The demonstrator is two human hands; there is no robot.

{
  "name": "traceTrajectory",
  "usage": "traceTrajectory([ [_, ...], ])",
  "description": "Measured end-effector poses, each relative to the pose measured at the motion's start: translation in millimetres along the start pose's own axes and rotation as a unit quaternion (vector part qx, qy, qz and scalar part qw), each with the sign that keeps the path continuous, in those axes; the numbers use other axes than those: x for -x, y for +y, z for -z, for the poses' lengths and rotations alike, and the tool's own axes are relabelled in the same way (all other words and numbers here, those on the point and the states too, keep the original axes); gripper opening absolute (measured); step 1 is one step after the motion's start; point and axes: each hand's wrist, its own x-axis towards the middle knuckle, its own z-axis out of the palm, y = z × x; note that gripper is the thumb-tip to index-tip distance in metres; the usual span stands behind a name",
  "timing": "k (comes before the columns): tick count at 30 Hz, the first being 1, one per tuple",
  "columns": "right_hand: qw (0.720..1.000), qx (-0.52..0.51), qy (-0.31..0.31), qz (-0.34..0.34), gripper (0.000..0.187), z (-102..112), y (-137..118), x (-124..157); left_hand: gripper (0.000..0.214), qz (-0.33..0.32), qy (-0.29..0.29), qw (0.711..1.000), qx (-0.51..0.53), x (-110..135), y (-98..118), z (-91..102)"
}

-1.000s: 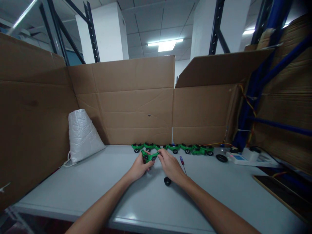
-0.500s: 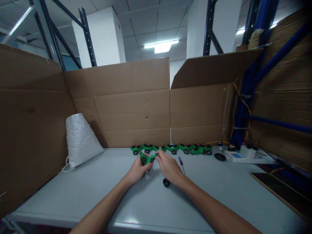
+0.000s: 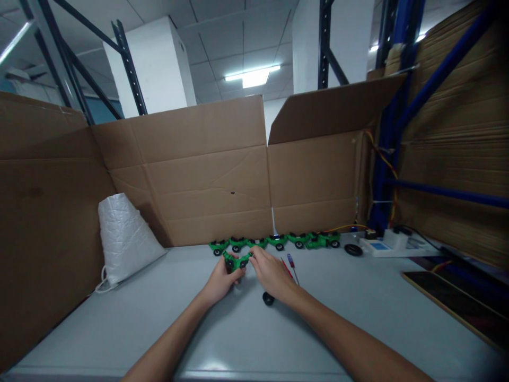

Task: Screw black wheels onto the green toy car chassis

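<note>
A small green toy car (image 3: 236,262) with black parts is held a little above the white table. My left hand (image 3: 221,277) is closed around its left side, with the thumb along the lower edge. The fingers of my right hand (image 3: 269,268) pinch together at the right end of the car; whether a small part is between them I cannot tell. Beneath my right wrist lies a black toy wheel (image 3: 268,298). Just beyond that hand are a screwdriver (image 3: 292,263) with a blue and red handle and a thin red tool (image 3: 286,267), partly covered by the hand.
Several green toy cars (image 3: 299,241) stand in a row along the back cardboard wall (image 3: 191,191). To their right are a black ring (image 3: 353,250) and a white power strip (image 3: 397,245). A white padded bag (image 3: 125,239) leans at the left.
The view has shifted slightly, turning a bit to the right. Both hands keep hold of the toy car in nearly the same pose. The red tool now shows beside the right hand.
</note>
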Motion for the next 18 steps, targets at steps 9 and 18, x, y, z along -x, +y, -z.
traceTrajectory([
  [9, 1.0, 0.025, -0.008, -0.005, 0.016, 1.8, -1.7, -0.9, 0.061, 0.004, 0.013, 1.0, -0.007, 0.3, 2.9, -1.7],
  [18, 0.999, 0.03, -0.02, -0.018, 0.017, 5.1, -1.4, -1.4, 0.059, 0.014, -0.015, 1.0, -0.001, 0.0, 3.5, -2.8],
])
